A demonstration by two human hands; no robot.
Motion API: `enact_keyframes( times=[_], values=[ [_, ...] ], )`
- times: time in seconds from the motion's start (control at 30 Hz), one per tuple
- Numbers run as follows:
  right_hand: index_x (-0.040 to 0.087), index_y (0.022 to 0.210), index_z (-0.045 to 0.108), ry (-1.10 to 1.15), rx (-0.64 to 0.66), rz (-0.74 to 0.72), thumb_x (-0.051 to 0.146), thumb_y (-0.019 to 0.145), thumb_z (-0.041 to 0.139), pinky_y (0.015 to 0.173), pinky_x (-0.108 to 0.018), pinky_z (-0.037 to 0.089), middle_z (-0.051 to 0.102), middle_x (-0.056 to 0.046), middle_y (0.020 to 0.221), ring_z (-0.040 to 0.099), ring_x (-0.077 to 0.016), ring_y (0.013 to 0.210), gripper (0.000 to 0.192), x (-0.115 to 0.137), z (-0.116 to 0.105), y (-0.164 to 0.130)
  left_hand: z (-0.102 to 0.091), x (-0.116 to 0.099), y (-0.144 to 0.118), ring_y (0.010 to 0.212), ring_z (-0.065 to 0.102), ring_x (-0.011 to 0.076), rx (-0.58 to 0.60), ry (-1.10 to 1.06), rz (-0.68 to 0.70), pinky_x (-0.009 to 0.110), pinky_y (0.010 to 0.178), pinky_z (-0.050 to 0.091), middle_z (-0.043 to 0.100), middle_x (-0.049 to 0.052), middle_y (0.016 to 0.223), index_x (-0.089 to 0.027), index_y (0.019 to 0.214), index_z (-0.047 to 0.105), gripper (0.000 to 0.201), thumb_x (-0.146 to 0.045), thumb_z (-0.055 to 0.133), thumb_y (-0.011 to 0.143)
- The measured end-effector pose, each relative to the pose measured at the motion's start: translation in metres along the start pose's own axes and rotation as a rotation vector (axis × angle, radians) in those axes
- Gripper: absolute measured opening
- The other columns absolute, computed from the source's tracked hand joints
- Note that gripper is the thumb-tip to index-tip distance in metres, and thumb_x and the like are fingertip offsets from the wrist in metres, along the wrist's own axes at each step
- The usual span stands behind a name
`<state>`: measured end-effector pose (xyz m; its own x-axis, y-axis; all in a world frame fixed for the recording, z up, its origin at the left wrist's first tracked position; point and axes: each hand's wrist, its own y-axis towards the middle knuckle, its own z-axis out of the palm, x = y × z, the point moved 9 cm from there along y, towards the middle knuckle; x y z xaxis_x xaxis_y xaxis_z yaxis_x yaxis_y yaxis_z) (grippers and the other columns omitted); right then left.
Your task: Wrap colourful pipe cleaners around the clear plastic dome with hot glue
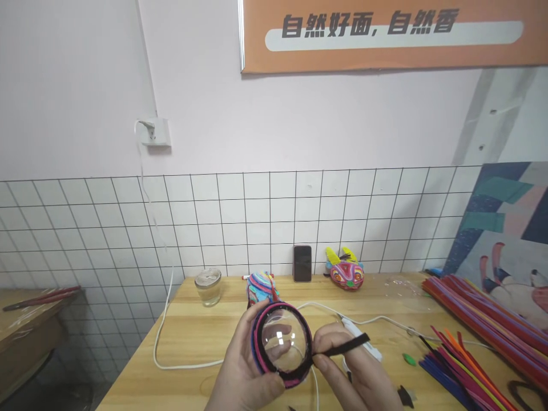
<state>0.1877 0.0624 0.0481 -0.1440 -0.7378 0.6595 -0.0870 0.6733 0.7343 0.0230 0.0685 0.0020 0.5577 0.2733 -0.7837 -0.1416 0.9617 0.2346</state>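
Observation:
My left hand [242, 368] is wrapped around a clear round plastic shell [286, 341], held up above the table. Pink, blue and black fuzzy pipe cleaners circle its rim, the black one innermost. At the right side of that rim, my right hand [357, 365] pinches a black pipe cleaner [353, 344] between thumb and forefinger. One end of this strip sticks out to the right past my fingers; the other meets the black ring. Behind my right hand lies a white device [363, 339], mostly hidden, near a white cord.
On the wooden table [188, 337] stand a glass cup [209, 287], a phone [302, 264] against the tiles, and two colourful pipe-cleaner figures, one blue-striped [260, 284], one pink-faced [346, 274]. Bundled pipe cleaners [483, 305] lie at right, with loose ones [460, 365] nearer.

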Motion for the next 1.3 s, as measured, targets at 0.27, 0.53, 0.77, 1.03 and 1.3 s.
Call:
enact_keyframes(
  times=[0.27, 0.53, 0.77, 1.03, 1.3],
  values=[
    [0.026, 0.081, 0.059, 0.037, 0.072, 0.031, 0.039, 0.091, 0.054, 0.065, -0.022, 0.049, 0.063, 0.0, 0.073, 0.06, -0.0159, 0.068, 0.017, 0.0, 0.005, 0.002, 0.001, 0.007, 0.002, 0.096, 0.067, 0.034, 0.112, 0.005, -0.032, 0.042, 0.08, 0.054, 0.071, 0.014, 0.107, -0.027, 0.113, 0.062, 0.08, -0.036, 0.092, 0.04],
    [0.027, 0.083, 0.059, 0.006, 0.131, 0.058, 0.037, 0.089, 0.057, 0.064, -0.021, 0.05, 0.064, 0.001, 0.074, 0.062, -0.0157, 0.069, 0.013, -0.01, 0.006, -0.001, 0.008, 0.0, -0.001, 0.097, 0.066, 0.0322, 0.127, 0.021, -0.075, 0.041, 0.082, 0.053, 0.071, 0.013, 0.108, -0.026, 0.113, 0.063, 0.08, -0.036, 0.093, 0.039],
    [0.025, 0.081, 0.061, -0.006, 0.125, 0.135, 0.04, 0.086, 0.059, 0.062, -0.023, 0.052, 0.064, 0.0, 0.071, 0.062, -0.0174, 0.067, 0.016, -0.015, 0.005, -0.002, 0.012, 0.002, -0.002, 0.092, 0.067, 0.0318, 0.205, 0.023, -0.115, 0.042, 0.077, 0.053, 0.07, 0.011, 0.1, -0.028, 0.114, 0.062, 0.077, -0.035, 0.092, 0.043],
    [0.025, 0.084, 0.062, 0.129, 0.147, 0.286, 0.033, 0.082, 0.065, 0.065, -0.022, 0.051, 0.065, 0.001, 0.073, 0.063, -0.0161, 0.07, 0.009, -0.028, 0.01, -0.007, 0.011, -0.003, -0.003, 0.095, 0.066, 0.0308, 0.185, 0.077, -0.116, 0.041, 0.082, 0.052, 0.07, 0.012, 0.107, -0.027, 0.114, 0.063, 0.077, -0.036, 0.092, 0.042],
    [0.026, 0.095, 0.057, 0.33, 0.216, 0.377, 0.048, 0.083, 0.063, 0.066, -0.024, 0.049, 0.063, 0.001, 0.078, 0.059, -0.0164, 0.076, 0.027, -0.036, 0.02, -0.011, 0.009, 0.002, -0.001, 0.095, 0.067, 0.0299, 0.221, 0.044, -0.106, 0.04, 0.083, 0.052, 0.07, 0.012, 0.108, -0.028, 0.114, 0.064, 0.077, -0.033, 0.092, 0.042]
  ],
)
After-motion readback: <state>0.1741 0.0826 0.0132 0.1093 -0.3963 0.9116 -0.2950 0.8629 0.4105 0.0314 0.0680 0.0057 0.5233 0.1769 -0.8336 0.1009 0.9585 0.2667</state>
